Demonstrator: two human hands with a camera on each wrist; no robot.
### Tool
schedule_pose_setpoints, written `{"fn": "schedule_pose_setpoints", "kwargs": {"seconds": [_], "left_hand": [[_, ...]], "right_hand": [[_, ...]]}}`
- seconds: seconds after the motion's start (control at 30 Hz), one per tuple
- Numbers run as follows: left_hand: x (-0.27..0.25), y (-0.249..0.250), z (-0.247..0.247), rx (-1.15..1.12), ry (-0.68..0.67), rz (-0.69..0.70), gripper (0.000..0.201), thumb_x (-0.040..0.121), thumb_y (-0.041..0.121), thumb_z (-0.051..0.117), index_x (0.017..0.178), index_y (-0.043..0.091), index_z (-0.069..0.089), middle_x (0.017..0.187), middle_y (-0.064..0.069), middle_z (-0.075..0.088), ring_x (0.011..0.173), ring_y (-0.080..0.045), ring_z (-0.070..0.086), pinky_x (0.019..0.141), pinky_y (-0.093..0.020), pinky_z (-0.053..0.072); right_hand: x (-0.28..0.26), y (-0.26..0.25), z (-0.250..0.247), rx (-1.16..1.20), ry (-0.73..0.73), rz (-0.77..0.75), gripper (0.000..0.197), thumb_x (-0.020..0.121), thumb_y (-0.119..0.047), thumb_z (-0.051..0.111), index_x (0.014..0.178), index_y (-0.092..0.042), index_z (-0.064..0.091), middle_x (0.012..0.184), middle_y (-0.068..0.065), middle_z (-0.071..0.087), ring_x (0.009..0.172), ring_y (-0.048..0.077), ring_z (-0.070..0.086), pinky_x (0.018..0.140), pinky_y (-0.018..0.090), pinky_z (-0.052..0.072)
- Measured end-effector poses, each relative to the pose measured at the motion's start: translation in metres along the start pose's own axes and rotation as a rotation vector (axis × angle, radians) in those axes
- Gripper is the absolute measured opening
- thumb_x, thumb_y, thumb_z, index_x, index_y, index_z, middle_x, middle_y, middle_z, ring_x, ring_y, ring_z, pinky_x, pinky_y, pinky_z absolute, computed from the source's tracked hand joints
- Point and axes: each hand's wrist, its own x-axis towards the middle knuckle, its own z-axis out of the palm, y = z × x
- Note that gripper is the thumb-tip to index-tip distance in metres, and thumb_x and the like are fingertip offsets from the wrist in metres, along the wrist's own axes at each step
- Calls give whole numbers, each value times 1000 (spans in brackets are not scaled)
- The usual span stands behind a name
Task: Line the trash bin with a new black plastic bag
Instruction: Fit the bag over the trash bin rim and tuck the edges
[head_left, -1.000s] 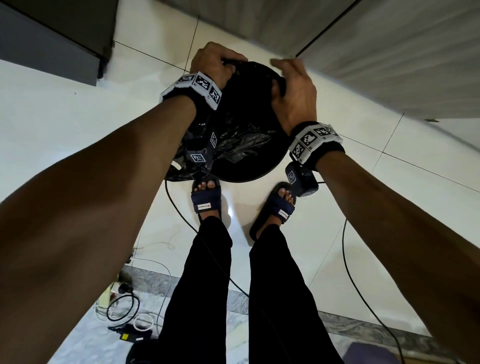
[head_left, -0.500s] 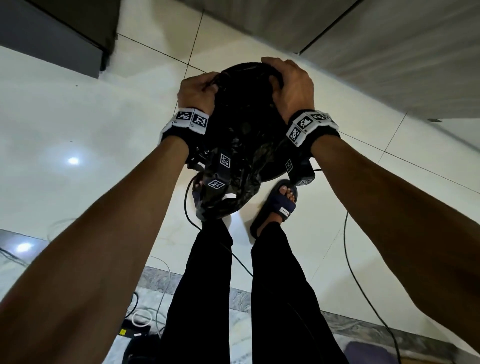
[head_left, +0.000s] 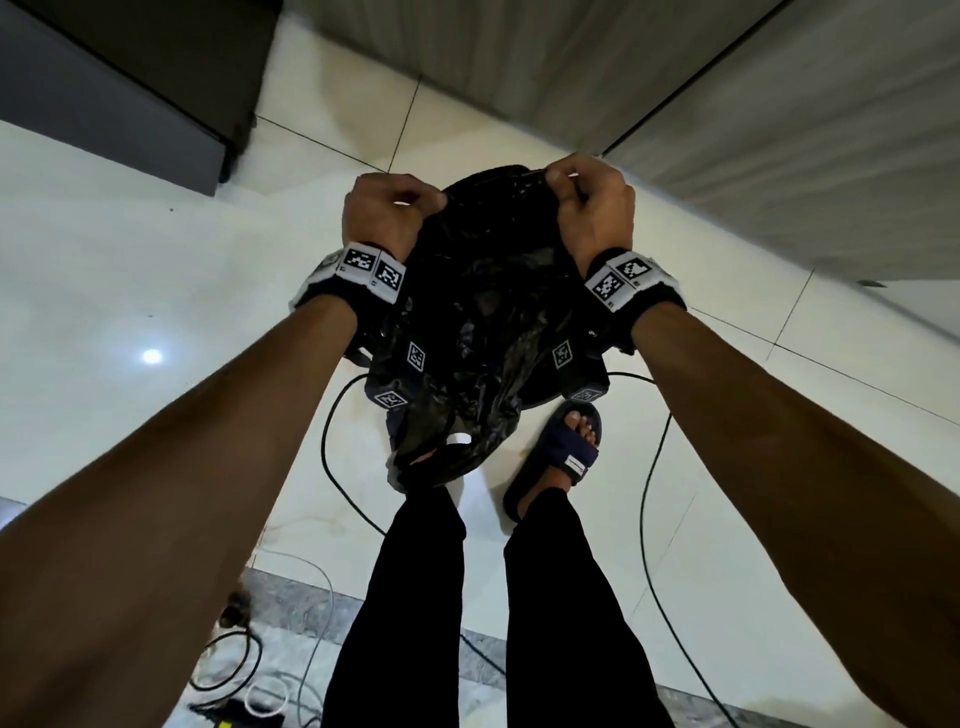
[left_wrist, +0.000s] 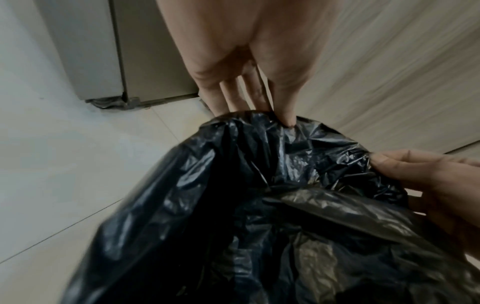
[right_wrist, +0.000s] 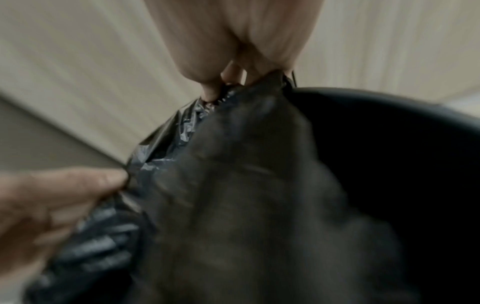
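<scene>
Bag (head_left: 483, 332): black plastic, crumpled, hanging in front of the person between both forearms, over the floor; its lower end dangles just above the left foot and hides it.
Bag vs earlier: half a second ago it was a tighter bundle held higher in the view; a second ago both sandalled feet showed, now only the right sandal (head_left: 563, 452).
Bag mouth: top edge stretched between the two hands, partly spread; left wrist view shows folds and a dark hollow inside (left_wrist: 259, 195).
Bin (right_wrist: 389, 164): dark curved rim and dark inside to the right of the bag in the right wrist view, blurred; whether the bag touches it, cannot tell.
Floor (head_left: 130, 291): pale glossy tiles, black cables (head_left: 647, 519) trailing across.
Cabinet (head_left: 779, 114): light wood-grain fronts behind the hands.
Left hand (head_left: 387, 215): fist, knuckles up, fingers and thumb pinching the bag's top edge at its left; arm stretched forward.
Left hand vs earlier: sits lower in the head view than a second ago.
Right hand (head_left: 592, 208): fist, pinching the bag's top edge at its right; fingertips bunch the plastic in the right wrist view (right_wrist: 210, 90).
Hands apart: bag edge spans the gap.
</scene>
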Motion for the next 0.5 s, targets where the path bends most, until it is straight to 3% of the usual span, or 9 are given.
{"fn": "schedule_pose_setpoints", "kwargs": {"seconds": [0.13,0.23,0.3,0.37,0.43,0.5], "left_hand": [[9,15,9,19,-33,56,12,71,20,74,83,16,76,81,0,72,62,10,59,72,-7,48],[8,27,20,4,-148,49,27,67,18,75,93,27,73,88,3,71,75,-1,64,87,-23,54],[3,32,25,93,-201,103,36,70,14,70,101,31,70,99,6,72,91,-6,66,95,-24,51],[-2,33,27,201,-239,143,42,75,10,64,109,34,68,112,7,70,106,-7,62,98,-15,44],[-3,31,25,236,-240,135,44,80,6,55,112,33,67,119,7,68,112,-8,59,93,-8,39],[0,29,25,235,-220,103,43,83,4,47,112,28,68,120,4,68,114,-10,59,85,-3,35]], "right_hand": [[8,-1,-2,78,7,161,14,94,-18,50,84,-22,59,73,2,64,63,15,55,64,23,46],[11,-3,-9,-11,-72,241,19,91,-12,48,95,-17,66,89,5,69,78,17,61,76,24,51],[8,-3,-11,-121,-86,244,28,88,-8,46,102,-18,68,102,5,71,94,21,65,86,27,50],[-1,-5,-14,-232,-21,160,35,88,-6,46,115,-20,63,115,6,68,109,25,61,91,30,47],[-13,-9,-15,-255,53,-22,47,81,2,43,121,-18,59,122,7,62,117,25,53,94,31,46],[-22,-11,-12,-277,0,-190,50,79,-1,44,122,-18,59,122,7,60,118,26,51,94,33,46]]}}
